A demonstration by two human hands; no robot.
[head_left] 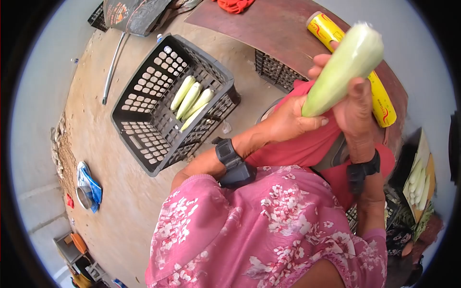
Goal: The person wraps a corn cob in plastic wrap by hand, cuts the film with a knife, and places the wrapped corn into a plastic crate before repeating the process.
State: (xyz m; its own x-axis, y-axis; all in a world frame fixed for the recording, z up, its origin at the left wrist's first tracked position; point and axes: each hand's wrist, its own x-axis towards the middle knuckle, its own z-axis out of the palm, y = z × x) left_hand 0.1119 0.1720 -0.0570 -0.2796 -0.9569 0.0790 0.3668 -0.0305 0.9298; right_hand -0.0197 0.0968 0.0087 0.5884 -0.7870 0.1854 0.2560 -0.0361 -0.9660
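Observation:
A pale green, tapered vegetable (343,72), thick and whitish at its upper end, is held tilted in front of me; its surface looks shiny, as if under clear film. My left hand (288,117) is closed round its narrow lower end. My right hand (354,108) cups it from behind, with the thumb on one side and fingertips showing on the other. Just behind the vegetable, a yellow printed roll (382,98) lies on a reddish-brown table (269,24), partly hidden by the vegetable and my right hand.
A black plastic crate (161,168) on the floor to the left holds several similar pale vegetables (189,98). A second dark crate (273,69) stands under the table. At right, more pale vegetables (418,185) lie in a box. A metal pole (113,69) and a blue bag (96,189) are farther left.

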